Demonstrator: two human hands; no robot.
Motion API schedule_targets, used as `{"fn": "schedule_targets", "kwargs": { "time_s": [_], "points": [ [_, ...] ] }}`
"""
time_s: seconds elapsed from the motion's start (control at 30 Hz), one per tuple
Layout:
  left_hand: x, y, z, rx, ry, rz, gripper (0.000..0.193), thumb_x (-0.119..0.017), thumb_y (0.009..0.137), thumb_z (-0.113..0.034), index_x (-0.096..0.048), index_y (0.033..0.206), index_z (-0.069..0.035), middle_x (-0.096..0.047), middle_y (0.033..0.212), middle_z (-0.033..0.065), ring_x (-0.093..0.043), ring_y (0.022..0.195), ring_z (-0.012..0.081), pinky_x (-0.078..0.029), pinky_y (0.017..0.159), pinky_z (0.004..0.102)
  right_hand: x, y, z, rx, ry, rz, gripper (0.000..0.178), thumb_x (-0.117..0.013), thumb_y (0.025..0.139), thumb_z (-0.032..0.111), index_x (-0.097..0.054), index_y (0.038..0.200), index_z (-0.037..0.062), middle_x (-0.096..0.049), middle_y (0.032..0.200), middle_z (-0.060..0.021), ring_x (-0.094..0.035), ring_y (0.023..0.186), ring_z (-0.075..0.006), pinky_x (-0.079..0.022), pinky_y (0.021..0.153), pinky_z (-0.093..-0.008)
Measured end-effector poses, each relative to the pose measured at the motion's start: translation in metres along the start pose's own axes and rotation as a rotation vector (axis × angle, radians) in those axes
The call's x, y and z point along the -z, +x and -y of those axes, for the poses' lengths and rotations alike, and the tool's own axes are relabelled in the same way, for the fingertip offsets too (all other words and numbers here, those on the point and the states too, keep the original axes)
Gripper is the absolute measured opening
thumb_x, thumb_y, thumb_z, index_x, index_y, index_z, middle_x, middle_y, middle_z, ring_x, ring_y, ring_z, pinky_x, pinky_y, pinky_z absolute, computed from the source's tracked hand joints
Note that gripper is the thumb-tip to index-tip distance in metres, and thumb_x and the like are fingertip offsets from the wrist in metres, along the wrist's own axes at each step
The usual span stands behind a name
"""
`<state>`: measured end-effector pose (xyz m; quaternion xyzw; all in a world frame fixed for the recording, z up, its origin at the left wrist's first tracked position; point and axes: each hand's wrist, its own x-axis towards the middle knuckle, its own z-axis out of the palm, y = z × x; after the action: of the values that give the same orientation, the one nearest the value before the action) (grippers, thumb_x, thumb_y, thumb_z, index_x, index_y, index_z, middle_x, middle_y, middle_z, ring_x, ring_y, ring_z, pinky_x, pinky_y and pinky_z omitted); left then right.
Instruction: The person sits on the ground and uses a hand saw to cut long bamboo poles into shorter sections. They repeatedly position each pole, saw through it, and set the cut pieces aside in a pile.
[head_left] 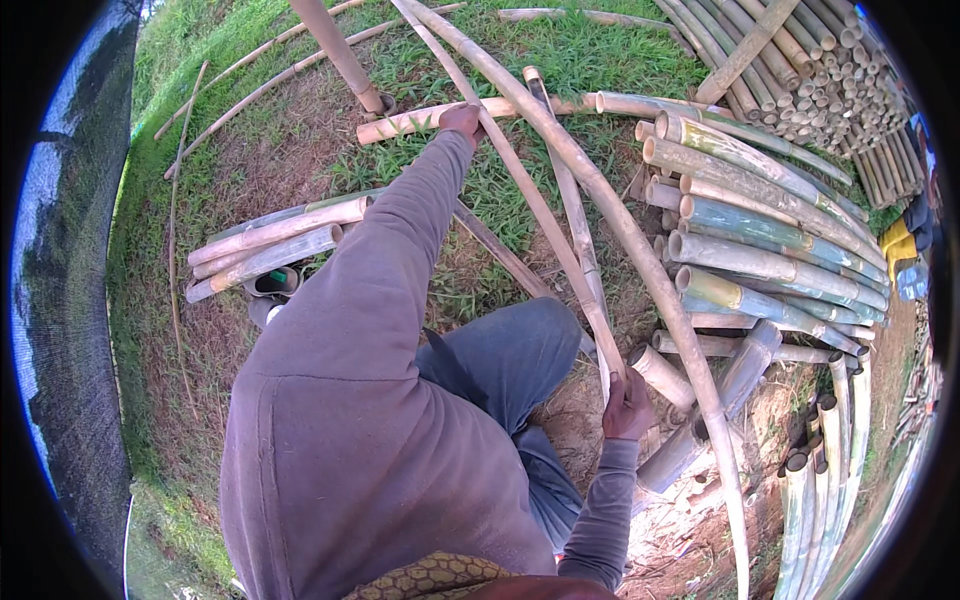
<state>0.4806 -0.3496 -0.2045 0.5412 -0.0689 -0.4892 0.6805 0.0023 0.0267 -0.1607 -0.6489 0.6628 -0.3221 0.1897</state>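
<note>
Tan bamboo piece [538,208] slanted far-left to near-right over the grass: right hand [627,408], fingers closed on its near end; left hand [462,121] touched it farther off, grip too hidden to tell!

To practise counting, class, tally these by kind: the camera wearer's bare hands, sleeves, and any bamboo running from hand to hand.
Hands: 2 (left hand, right hand)
Sleeves: 2 (left sleeve, right sleeve)
Bamboo strip: 1
Total: 5
</note>
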Motion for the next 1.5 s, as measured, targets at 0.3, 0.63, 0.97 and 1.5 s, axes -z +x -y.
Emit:
{"fn": "schedule_targets", "kwargs": {
  "time_s": [0.3, 0.63, 0.97, 1.5],
  "points": [
    [-0.012, 0.018, 0.007, -0.113, 0.128, 0.096, 0.036, -0.064, 0.100, -0.005, -0.061, 0.135, -0.001, -0.069, 0.121, 0.0129, -0.072, 0.104, 0.0285, -0.065, 0.088, 0.0470, -0.004, 0.023, 0.003, -0.006, -0.050, 0.009, 0.026, -0.074, 0.100, 0.028, -0.076, 0.117, 0.0086, -0.077, 0.092, -0.0180, -0.076, 0.077, -0.0353, -0.057, 0.067, -0.0451],
    [-0.015, 0.057, 0.010, -0.052, 0.191, 0.189, 0.031, -0.066, 0.096, -0.007, -0.064, 0.127, -0.003, -0.064, 0.122, 0.0111, -0.070, 0.111, 0.0280, -0.061, 0.095, 0.0495, -0.005, 0.044, 0.008, -0.077, -0.038, 0.003, 0.030, -0.076, 0.098, 0.032, -0.077, 0.116, 0.0075, -0.077, 0.093, -0.0178, -0.076, 0.080, -0.0361, -0.058, 0.071, -0.0448],
    [-0.059, -0.086, 0.065, -1.115, 1.102, 0.563, 0.073, -0.079, 0.092, -0.050, -0.059, 0.145, -0.004, -0.058, 0.143, 0.0244, -0.054, 0.136, 0.0403, -0.042, 0.117, 0.0517, 0.015, 0.119, -0.066, 0.003, -0.187, -0.138, 0.030, -0.079, 0.092, 0.037, -0.079, 0.114, 0.0174, -0.078, 0.100, -0.0118, -0.075, 0.091, -0.0370, -0.058, 0.079, -0.0486],
    [-0.155, -0.188, 0.202, -1.326, 1.853, 1.478, 0.069, -0.088, 0.079, -0.024, -0.055, 0.139, -0.013, -0.063, 0.134, 0.0129, -0.058, 0.133, 0.0346, -0.043, 0.113, 0.0520, -0.011, 0.166, -0.126, -0.285, -0.147, -0.064, 0.041, -0.085, 0.086, 0.040, -0.083, 0.120, 0.0170, -0.076, 0.122, -0.0152, -0.074, 0.110, -0.0329, -0.058, 0.099, -0.0409]
  ]
}}
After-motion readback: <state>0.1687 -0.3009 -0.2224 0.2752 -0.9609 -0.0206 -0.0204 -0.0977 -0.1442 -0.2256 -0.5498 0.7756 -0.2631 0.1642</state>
